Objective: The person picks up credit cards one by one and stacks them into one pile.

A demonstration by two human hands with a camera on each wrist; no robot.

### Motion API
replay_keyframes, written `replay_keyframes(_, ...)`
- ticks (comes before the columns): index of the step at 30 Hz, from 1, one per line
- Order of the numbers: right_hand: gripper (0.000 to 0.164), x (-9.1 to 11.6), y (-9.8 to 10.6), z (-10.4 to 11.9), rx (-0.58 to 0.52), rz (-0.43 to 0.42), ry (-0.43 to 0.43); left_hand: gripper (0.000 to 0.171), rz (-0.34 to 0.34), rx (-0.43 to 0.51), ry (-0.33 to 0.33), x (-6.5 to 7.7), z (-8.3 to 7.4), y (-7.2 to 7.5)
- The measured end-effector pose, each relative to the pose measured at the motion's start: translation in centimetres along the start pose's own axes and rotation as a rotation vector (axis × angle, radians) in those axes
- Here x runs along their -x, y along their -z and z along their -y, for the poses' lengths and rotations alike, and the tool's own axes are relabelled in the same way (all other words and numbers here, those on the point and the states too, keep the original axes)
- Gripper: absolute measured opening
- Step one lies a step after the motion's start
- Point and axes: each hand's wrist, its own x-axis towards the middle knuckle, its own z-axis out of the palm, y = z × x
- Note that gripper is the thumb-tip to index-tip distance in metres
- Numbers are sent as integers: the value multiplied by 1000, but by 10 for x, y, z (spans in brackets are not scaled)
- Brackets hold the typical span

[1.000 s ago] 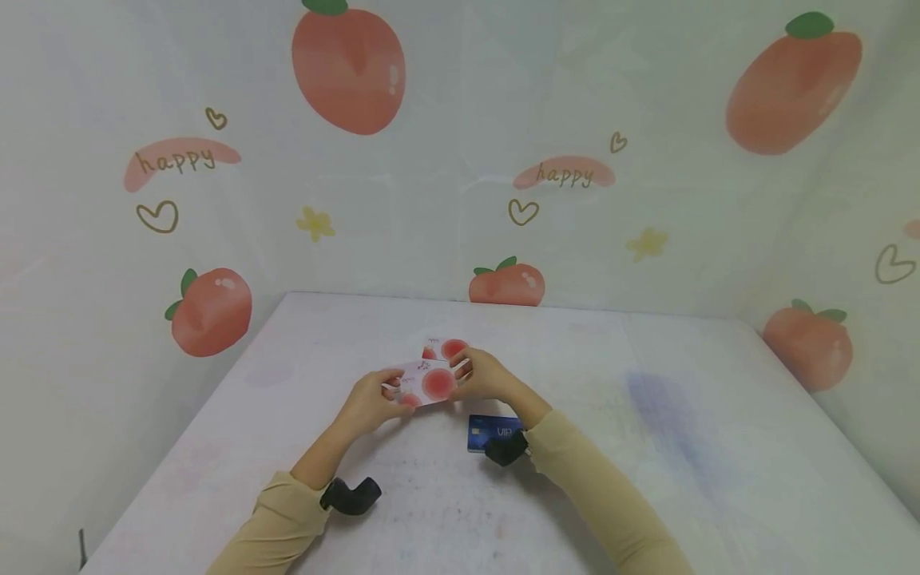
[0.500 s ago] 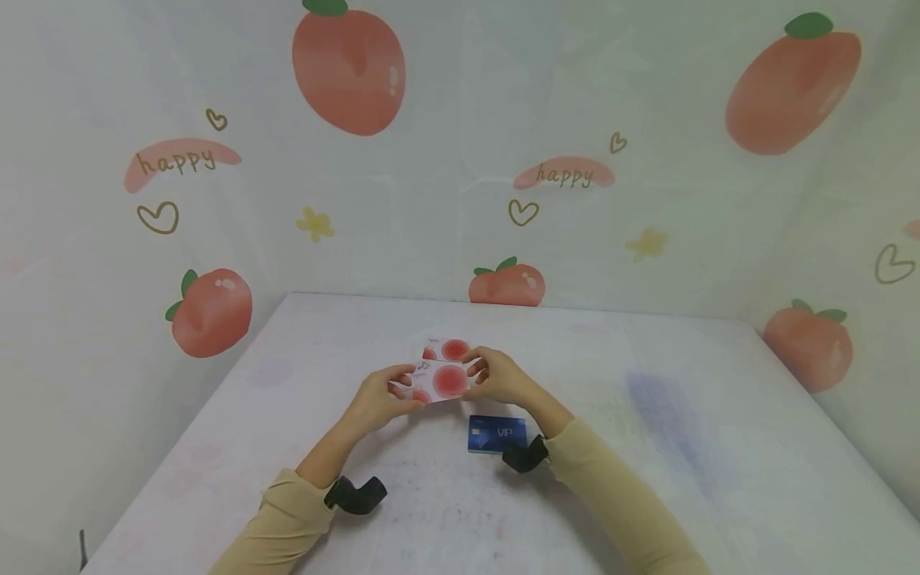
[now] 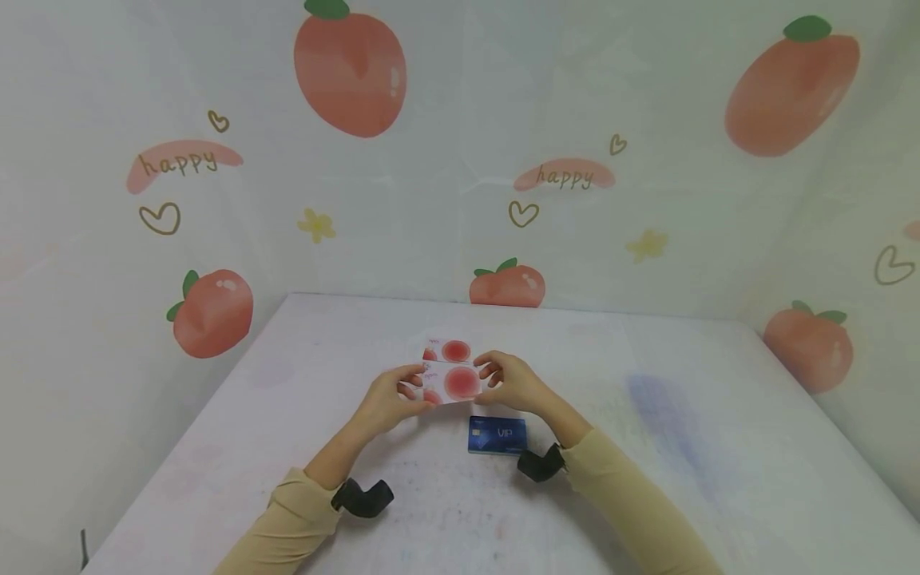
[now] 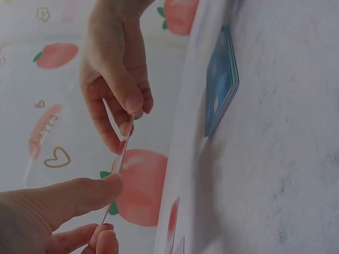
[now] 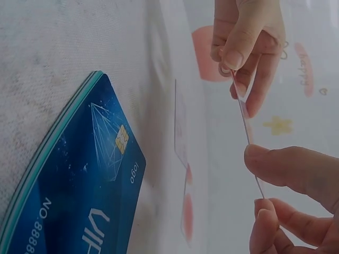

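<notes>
A pale wall stood behind, with big red fruits, little hearts and the word "happy" on it. In front of it was a whitish tabletop with some smudgy blue and pink marks.

The pink and white card was up in the air over the tabletop, between the two hands. The left hand pinched one short end with its thumb and fingers, and the right hand pinched the other end. Just behind it, another peach card lay on the tabletop. I could not tell how many cards were there. Closer to the person was a stack of blue cards with "VIP" on top, and neither hand touched it.

The held card looked very thin, so it was likely light as a leaf. It looked flat and straight, so it was probably stiff, maybe a bit bendy if squeezed from both ends. Its face looked smooth and might have been slippery. The short ends seemed the best place to hold it, with a soft pinch and no hard push inward.
</notes>
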Motion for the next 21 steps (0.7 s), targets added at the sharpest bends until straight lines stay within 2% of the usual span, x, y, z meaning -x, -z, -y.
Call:
replay_keyframes(6, 51, 5, 4, -1, 20, -4, 15, 58, -2, 1, -33, 1, -2, -3)
replay_keyframes(15, 51, 9, 10, -6, 32, -5, -8, 53, 16, 25, -101, 0, -3, -8)
replay_keyframes(19, 52, 12, 12, -7, 32, -5, -9, 51, 15, 49, -157, 1, 0, -10)
replay_keyframes(20, 52, 13, 13, -7, 30, -4, -9, 51, 17, 51, -202, -3, 7, -12)
replay_keyframes(21, 52, 13, 13, -8, 26, -6, -9, 52, 16, 53, -218, -3, 7, -12)
